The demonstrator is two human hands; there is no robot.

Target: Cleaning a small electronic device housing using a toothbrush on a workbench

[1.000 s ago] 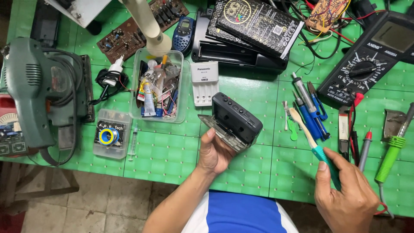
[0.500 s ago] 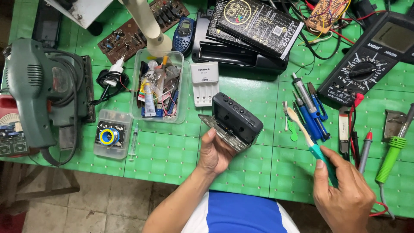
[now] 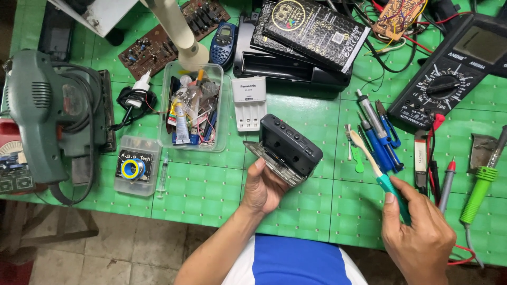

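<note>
- Two hands are working over the green table (image 3: pixel 200 195); the left hand (image 3: pixel 264 187) is gripping a black cassette player (image 3: pixel 288 148), fingers wrapped under it, lifting it tilted above the table's middle with its clear door hanging open.
- Right hand (image 3: pixel 417 232) is pinching the teal handle of a toothbrush (image 3: pixel 377 169), bristles pointing away, just beside the blue tools (image 3: pixel 383 137).
- Judging by this, brushing is about to begin; bringing the bristles across to the open door is calling for a steady left grip.
- Nearby, a white charger (image 3: pixel 249 103) and a clear parts tub (image 3: pixel 195 105) are sitting untouched.
</note>
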